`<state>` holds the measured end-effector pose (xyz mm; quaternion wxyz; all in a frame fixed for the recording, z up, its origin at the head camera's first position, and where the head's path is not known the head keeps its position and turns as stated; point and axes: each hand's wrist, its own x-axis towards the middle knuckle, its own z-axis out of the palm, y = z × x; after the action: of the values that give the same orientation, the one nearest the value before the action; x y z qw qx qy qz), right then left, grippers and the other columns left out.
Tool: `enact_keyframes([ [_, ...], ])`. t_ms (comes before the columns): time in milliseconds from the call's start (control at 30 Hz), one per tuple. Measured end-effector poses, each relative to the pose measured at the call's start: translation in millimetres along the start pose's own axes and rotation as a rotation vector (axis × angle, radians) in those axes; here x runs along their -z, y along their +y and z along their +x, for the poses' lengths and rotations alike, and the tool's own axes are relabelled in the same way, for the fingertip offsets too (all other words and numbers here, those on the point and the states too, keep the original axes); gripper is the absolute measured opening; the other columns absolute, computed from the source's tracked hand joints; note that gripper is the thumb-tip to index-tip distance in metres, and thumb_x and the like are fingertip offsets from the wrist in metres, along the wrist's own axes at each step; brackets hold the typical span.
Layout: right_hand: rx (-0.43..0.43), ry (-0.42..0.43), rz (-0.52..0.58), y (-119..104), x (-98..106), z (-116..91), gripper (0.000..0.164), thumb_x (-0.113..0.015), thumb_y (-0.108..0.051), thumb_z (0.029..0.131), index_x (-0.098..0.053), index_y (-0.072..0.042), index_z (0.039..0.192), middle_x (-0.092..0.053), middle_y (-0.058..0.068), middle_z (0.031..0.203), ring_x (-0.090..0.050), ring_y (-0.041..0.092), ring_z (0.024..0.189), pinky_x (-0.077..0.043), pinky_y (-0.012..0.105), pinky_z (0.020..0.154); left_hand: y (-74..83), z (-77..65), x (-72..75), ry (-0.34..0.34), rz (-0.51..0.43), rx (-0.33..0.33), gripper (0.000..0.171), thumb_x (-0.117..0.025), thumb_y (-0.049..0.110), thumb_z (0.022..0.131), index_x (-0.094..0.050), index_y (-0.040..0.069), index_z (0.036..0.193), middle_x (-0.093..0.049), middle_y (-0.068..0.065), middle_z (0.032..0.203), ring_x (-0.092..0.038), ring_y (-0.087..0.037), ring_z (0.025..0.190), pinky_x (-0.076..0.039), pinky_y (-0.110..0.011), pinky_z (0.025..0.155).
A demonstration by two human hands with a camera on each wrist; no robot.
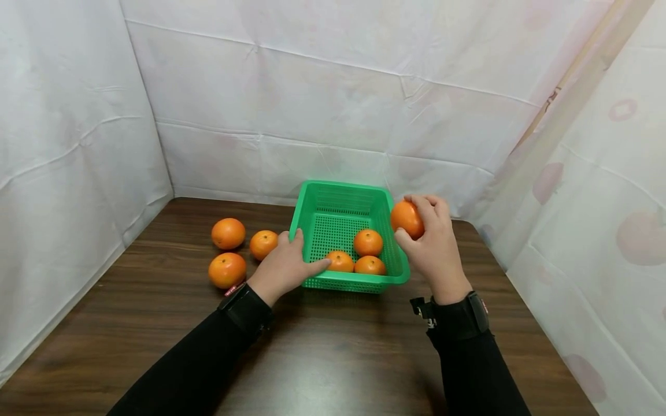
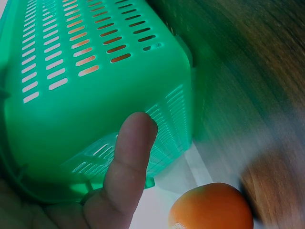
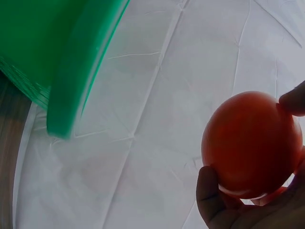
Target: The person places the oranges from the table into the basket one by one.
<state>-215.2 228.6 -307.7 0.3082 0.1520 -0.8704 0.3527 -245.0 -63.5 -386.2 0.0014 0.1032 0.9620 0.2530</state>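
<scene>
My right hand (image 1: pixel 434 248) holds an orange (image 1: pixel 407 219) between thumb and fingers, raised beside the right rim of a green plastic basket (image 1: pixel 398 273). In the right wrist view that orange (image 3: pixel 252 144) is gripped well away from the basket wall (image 3: pixel 66 90). My left hand (image 1: pixel 283 267) grips the basket at its front left corner, thumb over the rim; one finger (image 2: pixel 131 157) lies along the perforated outer wall in the left wrist view. Inside the basket, toward the front, sit three oranges: a back one (image 1: pixel 368 242), a front left one (image 1: pixel 340 262) and a front right one (image 1: pixel 370 266).
Left of the basket, three more oranges lie on the dark wooden table (image 1: pixel 322 346): one at the back (image 1: pixel 228 233), one in front (image 1: pixel 227 270) and one near my left fingers (image 1: pixel 263 245). White cloth (image 1: pixel 322 104) hangs behind and along both sides.
</scene>
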Motion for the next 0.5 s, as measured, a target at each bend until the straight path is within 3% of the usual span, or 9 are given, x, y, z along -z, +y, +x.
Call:
enact_keyframes([
  [133,-0.017,-0.026,-0.005,-1.3,-2.0,-2.4,0.049,-0.070,-0.020,0.086,-0.056,-0.024,0.133,-0.036,0.010,0.130,-0.045,0.026,0.101,-0.048,0.049,0.077,-0.4,-1.0,-1.2,-0.018,-0.006,0.009,0.112,-0.048,0.081,0.082,-0.008,0.007,0.156,-0.011,-0.025,0.155,-0.058,-0.026,0.085,-0.050,-0.037,0.064],
  [333,-0.030,-0.085,-0.024,-4.4,-3.5,-7.2,0.050,-0.069,-0.025,0.089,-0.053,-0.026,0.136,-0.034,0.011,0.133,-0.046,0.028,0.103,-0.049,0.050,0.078,2.7,-2.0,-4.0,-0.026,-0.021,0.005,0.113,-0.048,0.082,0.081,-0.008,0.009,0.156,-0.010,-0.024,0.156,-0.058,-0.023,0.079,-0.050,-0.036,0.061],
  [500,-0.029,-0.124,-0.042,-1.7,-7.4,-10.2,0.052,-0.069,-0.027,0.090,-0.051,-0.025,0.139,-0.034,0.012,0.135,-0.045,0.028,0.103,-0.050,0.049,0.077,5.0,-3.4,-4.8,-0.022,-0.017,0.007,0.113,-0.048,0.083,0.080,-0.008,0.009,0.157,-0.011,-0.024,0.156,-0.059,-0.025,0.087,-0.051,-0.037,0.064],
])
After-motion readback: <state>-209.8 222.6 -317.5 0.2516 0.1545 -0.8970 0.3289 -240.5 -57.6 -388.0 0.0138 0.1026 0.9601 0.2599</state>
